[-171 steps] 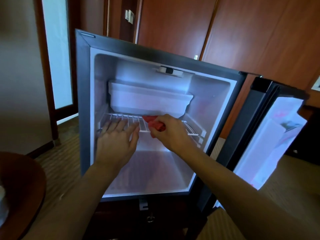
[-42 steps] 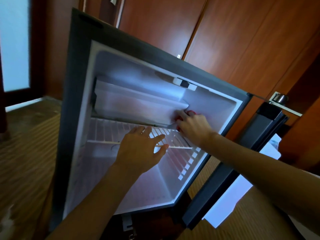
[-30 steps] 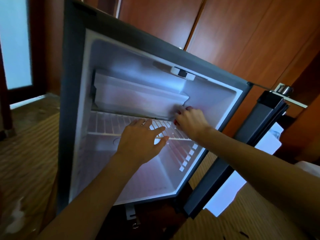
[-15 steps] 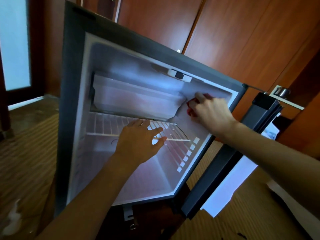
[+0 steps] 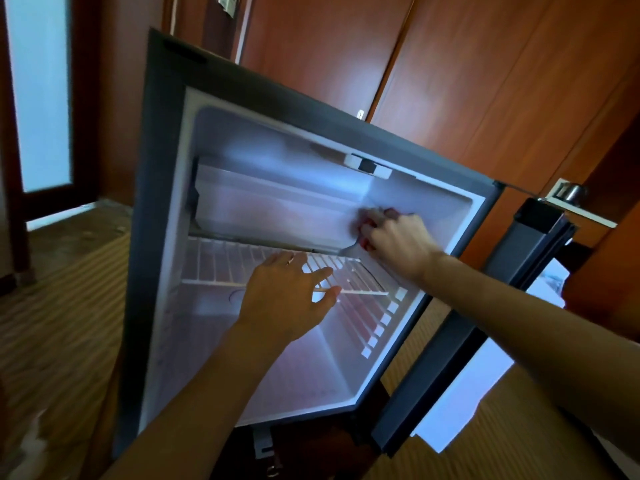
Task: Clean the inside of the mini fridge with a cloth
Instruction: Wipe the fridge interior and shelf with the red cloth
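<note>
Red cloth [image 5: 367, 226] sits bunched in your right hand [image 5: 398, 242], fingers curled round it against the white freezer box's [image 5: 277, 213] right end inside the open dark-framed mini fridge [image 5: 156, 202]. Your left hand [image 5: 287, 299] rests flat, fingers spread, on the white wire shelf [image 5: 221, 265].

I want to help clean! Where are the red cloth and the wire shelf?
red cloth [image 5: 364, 226], head view, the bit showing left of the fingers.
wire shelf [image 5: 221, 263], head view, bars left of the hand.

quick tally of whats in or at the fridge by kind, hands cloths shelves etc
hands: 2, left hand, right hand
red cloth: 1
wire shelf: 1
freezer box: 1
fridge door: 1
total: 6
</note>
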